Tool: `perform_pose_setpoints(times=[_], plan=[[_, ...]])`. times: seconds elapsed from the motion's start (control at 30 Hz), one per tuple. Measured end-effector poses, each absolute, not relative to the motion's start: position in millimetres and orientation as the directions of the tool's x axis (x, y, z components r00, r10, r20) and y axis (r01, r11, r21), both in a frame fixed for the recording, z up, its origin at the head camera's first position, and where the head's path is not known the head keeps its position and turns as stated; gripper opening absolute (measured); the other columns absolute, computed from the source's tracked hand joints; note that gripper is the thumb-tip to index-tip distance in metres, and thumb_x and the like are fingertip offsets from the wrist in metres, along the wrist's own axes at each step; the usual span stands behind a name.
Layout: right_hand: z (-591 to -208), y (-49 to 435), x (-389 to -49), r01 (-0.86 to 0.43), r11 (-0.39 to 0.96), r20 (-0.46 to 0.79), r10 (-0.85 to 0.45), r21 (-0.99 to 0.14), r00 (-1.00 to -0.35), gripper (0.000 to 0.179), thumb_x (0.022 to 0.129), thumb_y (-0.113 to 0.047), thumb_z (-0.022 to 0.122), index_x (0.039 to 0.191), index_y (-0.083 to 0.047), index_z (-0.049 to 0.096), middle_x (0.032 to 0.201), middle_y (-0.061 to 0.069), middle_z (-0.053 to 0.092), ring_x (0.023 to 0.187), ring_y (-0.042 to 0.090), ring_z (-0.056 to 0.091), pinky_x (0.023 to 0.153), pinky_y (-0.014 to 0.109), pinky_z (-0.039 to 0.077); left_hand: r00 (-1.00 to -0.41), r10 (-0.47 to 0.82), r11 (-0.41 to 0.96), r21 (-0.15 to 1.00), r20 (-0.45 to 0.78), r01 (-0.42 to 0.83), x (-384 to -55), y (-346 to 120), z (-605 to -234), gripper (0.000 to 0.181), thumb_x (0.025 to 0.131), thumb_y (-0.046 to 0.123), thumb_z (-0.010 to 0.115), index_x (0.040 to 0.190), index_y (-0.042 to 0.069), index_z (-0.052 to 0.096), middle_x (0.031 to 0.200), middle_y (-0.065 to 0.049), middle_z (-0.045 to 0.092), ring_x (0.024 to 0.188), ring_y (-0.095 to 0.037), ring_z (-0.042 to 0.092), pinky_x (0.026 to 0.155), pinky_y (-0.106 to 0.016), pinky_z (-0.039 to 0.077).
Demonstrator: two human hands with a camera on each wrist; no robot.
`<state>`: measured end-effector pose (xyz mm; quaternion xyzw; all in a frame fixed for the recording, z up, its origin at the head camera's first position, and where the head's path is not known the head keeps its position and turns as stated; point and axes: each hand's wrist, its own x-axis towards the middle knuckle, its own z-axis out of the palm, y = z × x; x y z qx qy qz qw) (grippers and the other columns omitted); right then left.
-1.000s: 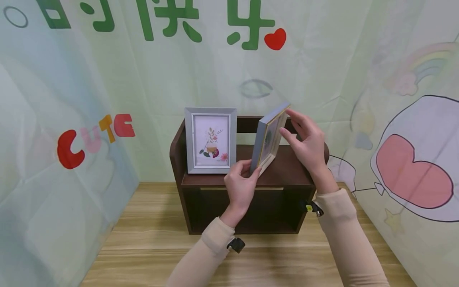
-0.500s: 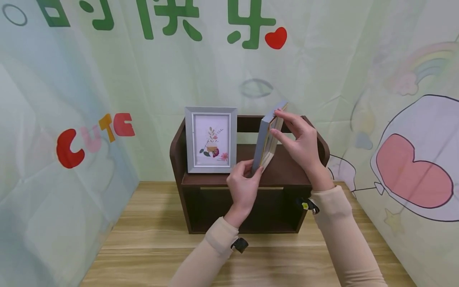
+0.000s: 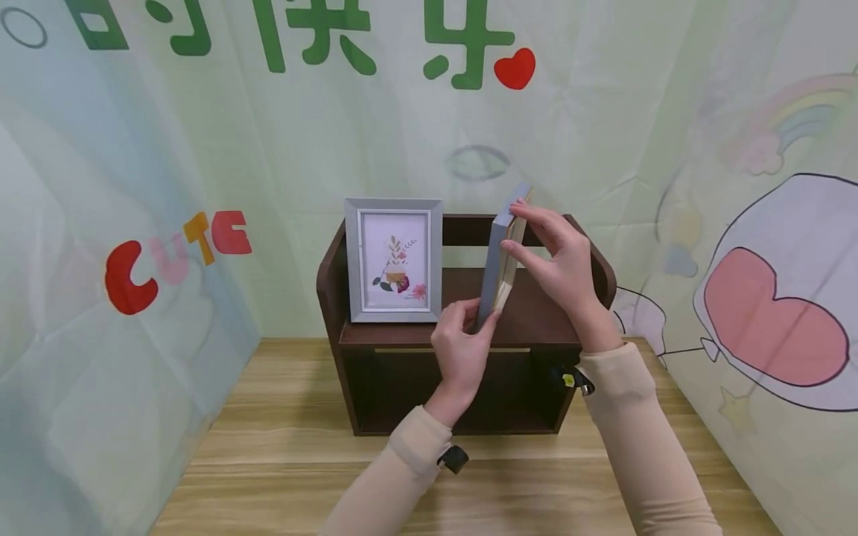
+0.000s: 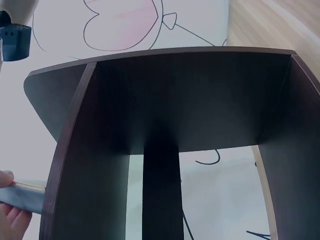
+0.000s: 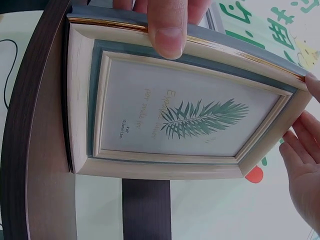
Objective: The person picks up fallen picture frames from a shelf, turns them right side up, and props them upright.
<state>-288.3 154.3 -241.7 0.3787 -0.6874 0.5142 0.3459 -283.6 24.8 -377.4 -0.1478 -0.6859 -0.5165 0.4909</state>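
Observation:
A picture frame [image 5: 165, 167] with a cream face, gold line and grey-blue sides stands turned nearly edge-on on the dark brown shelf [image 3: 543, 309]. A green leaf print shows behind its glass in the right wrist view. My left hand [image 3: 462, 350] pinches its lower front edge between thumb and fingers. At the upper front corner, my right hand [image 3: 556, 257] holds it with thumb and fingertips. Left of it, a light grey picture frame [image 3: 395, 260] with a flower print stands upright on the same shelf. In the left wrist view, only the lower grey-blue edge [image 4: 25, 197] of the held frame shows.
The brown two-tier rack stands on a wood-grain table [image 3: 268, 461]. Its lower compartment [image 3: 496, 387] opens toward me. Printed cloth walls [image 3: 201, 134] stand behind and on both sides. A raised side panel [image 3: 331, 275] bounds the upper shelf at left.
The held picture frame has turned, so its cream face shows less in the head view. My left hand has shifted slightly right, and my right hand has moved left.

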Motion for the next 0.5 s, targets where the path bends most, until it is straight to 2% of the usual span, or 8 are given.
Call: perform_pose_setpoints(times=[0.27,0.5], plan=[[-239.2,156.3,-285.4,-0.874,0.240,0.868,-0.168,-0.423,-0.466,0.043,0.072,0.016,0.072,0.114,0.013,0.061,0.119,0.030,0.059,0.120,0.035,0.054,0.105,0.030,0.042,-0.485,-0.272,0.416,0.556,0.831,0.719,-280.6,27.6,-377.6,0.024,0.075,0.019,0.080,0.091,0.006,0.068,0.081,-0.005,0.065,0.079,-0.015,0.063,0.072,-0.022,0.056],[-237.2,161.1,-285.7,-0.879,0.257,0.867,-0.200,-0.403,-0.456,0.042,0.074,0.014,0.071,0.115,0.014,0.061,0.120,0.029,0.059,0.118,0.032,0.056,0.104,0.029,0.043,-0.488,-0.234,0.390,0.541,0.841,0.746,-277.8,30.1,-379.5,0.026,0.073,0.012,0.081,0.095,0.005,0.068,0.084,-0.006,0.064,0.081,-0.017,0.063,0.074,-0.022,0.056]])
